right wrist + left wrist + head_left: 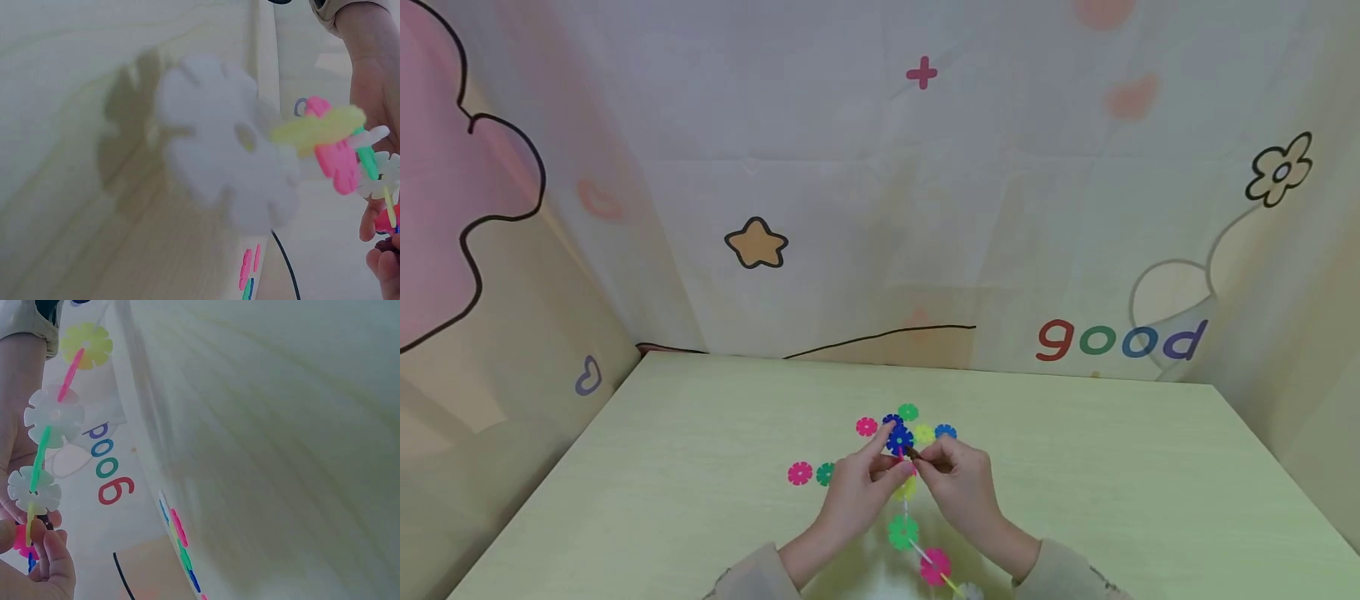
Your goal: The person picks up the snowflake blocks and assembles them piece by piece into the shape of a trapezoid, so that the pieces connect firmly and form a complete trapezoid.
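Tabletop: beneath you, a pale green surface (647, 450) with faint grain, its far edge meeting the cloth.
Backdrop: a light printed cloth (850, 125) rises ahead of you and along both sides.
Star: you face an orange one (757, 243), outlined in black, left of centre.
Plus sign: a dark pink one (922, 73), high above the table.
Lettering: to your right, "good" (1124, 342) in red, green, blue and purple; your left wrist view shows it turned sideways.
Flower: a black-outlined bloom (1282, 172), above that word.
Pink shape: a large, wavy-edged patch (452, 167) at your far left.
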A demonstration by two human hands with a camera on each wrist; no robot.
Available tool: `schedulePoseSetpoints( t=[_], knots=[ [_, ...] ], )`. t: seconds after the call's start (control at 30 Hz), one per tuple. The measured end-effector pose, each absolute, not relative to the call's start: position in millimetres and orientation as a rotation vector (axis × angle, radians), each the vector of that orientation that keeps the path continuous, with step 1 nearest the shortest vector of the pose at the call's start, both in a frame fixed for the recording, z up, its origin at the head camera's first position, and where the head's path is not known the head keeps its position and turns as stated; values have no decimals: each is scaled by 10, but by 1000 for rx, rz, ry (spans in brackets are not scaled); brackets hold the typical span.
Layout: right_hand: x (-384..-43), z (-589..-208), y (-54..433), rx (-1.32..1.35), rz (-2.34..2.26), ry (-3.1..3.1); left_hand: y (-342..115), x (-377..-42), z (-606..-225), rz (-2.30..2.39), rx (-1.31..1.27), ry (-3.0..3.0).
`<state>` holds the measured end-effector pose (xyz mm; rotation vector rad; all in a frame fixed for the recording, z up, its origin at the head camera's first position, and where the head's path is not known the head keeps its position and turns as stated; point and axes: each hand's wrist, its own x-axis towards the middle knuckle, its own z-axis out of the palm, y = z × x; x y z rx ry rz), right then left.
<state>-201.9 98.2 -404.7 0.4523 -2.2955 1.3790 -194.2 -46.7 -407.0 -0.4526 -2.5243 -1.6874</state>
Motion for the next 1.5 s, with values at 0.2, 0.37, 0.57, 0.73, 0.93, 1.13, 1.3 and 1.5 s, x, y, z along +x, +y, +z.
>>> schedulePoseSetpoints(
  t=[0.2,0.37,0.57,0.73,0.93,1.13,1.3,1.5],
  knots=[
    [-2017,-4016,990,518,1352,-2301,-512,-1933,-4022,-1701,-469,-2586],
    [-2040,-3983,1021,570,1335,-2323,-543,-1959,-3994,-1738,-463,-2633],
    [-2066,-3954,1072,709,1302,-2324,-548,-1965,-3989,-1727,-526,-2645],
    [-2071,-3964,1112,815,1284,-2391,-559,-1971,-4012,-1707,-574,-2671],
    [-2064,-3967,1116,846,1307,-2463,-563,-1975,-4052,-1681,-606,-2710],
    [-2089,-3958,1155,896,1287,-2533,-601,-1975,-4070,-1744,-571,-2689],
    [-2207,-3956,1283,874,1247,-2645,-733,-1982,-4081,-1727,-528,-2704],
    [-2457,-4026,1446,749,1184,-2875,-910,-1990,-4079,-1678,-533,-2749]
  ],
)
